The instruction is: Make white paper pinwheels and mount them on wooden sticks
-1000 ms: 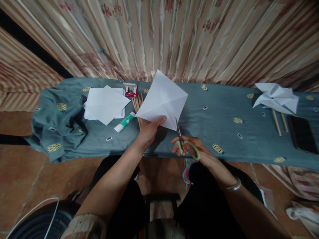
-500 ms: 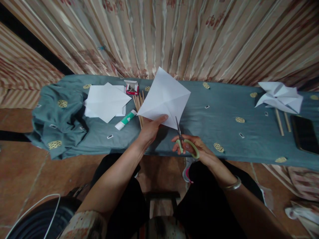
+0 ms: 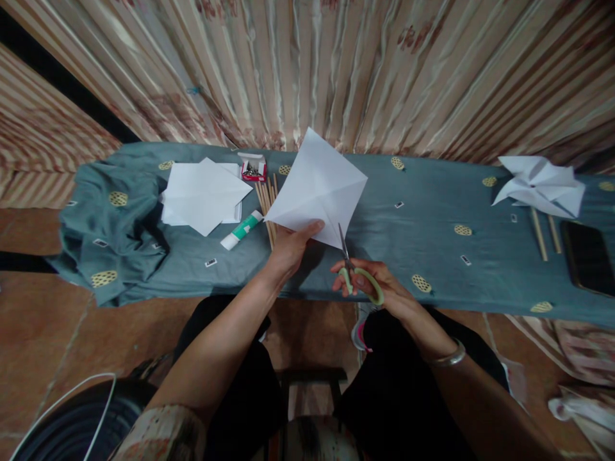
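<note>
White sheet [image 3: 317, 182] beyond left hand [image 3: 288, 248], edge pinched; right hand [image 3: 379, 269] gripping scissors [image 3: 348, 260] at sheet's corner.

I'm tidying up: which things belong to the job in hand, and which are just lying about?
In the job: paper sheet and scissors, both held; likely also spare paper, glue stick, wooden sticks, red box, pinwheel.
Lying about, apparently: phone, round black object.

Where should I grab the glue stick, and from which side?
I'd pinch the glue stick across its green middle, coming from the near side. It lies on its side, slanted, and its narrow width suits a pinch; white sheets lie beyond it, and a corner of the held sheet crowds its right end.
</note>
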A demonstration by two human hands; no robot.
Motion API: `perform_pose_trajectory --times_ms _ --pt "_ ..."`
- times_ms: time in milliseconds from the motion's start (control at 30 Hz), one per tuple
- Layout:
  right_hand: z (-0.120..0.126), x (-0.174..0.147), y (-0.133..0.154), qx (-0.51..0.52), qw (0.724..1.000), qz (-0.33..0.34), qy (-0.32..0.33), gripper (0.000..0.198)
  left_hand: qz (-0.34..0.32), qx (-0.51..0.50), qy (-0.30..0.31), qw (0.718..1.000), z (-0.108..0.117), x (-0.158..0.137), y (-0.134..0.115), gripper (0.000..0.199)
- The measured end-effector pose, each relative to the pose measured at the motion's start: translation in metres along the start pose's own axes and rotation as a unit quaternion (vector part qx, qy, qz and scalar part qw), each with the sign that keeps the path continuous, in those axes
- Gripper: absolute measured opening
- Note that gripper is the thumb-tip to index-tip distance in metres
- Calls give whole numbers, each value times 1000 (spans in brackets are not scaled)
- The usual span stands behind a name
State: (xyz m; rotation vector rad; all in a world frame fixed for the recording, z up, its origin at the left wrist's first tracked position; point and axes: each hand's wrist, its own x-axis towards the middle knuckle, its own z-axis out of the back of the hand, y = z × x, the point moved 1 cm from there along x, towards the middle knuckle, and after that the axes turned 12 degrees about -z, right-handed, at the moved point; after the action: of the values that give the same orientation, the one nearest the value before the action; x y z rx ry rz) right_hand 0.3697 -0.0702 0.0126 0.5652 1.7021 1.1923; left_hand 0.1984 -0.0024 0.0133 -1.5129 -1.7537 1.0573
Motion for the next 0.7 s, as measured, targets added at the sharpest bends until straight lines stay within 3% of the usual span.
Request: perform_pose_trajectory --times_ms 700 --pt "-2 2 -5 18 1000 4 -17 55 -16 2 4 1000 2 2 1 61"
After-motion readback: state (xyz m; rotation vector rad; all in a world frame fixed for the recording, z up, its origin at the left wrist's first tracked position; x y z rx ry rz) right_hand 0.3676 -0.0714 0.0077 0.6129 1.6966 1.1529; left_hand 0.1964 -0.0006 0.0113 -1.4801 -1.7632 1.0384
